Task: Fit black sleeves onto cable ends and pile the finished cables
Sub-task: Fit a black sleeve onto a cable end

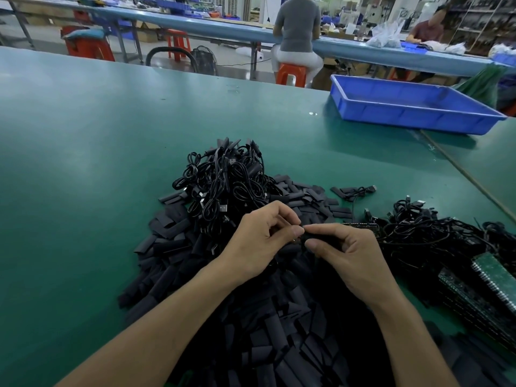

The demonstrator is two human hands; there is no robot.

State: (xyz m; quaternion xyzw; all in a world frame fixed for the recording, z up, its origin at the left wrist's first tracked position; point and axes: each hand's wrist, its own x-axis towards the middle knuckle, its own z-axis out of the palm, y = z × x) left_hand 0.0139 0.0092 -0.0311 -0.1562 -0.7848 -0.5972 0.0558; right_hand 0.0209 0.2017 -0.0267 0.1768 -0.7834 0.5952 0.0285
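Note:
My left hand (259, 238) and my right hand (349, 255) meet fingertip to fingertip above a big heap of flat black sleeves (212, 289). Between them they pinch a small black piece (305, 236); the fingers hide most of it, so I cannot tell sleeve from cable end. A pile of coiled black cables (223, 180) lies just beyond my hands. More tangled black cables (435, 230) lie to the right, one strand running toward my right hand.
A blue plastic tray (405, 107) stands at the far right of the green table (83, 163). Green circuit boards (488, 277) are stacked at the right edge. Two people sit at a bench behind, with red stools.

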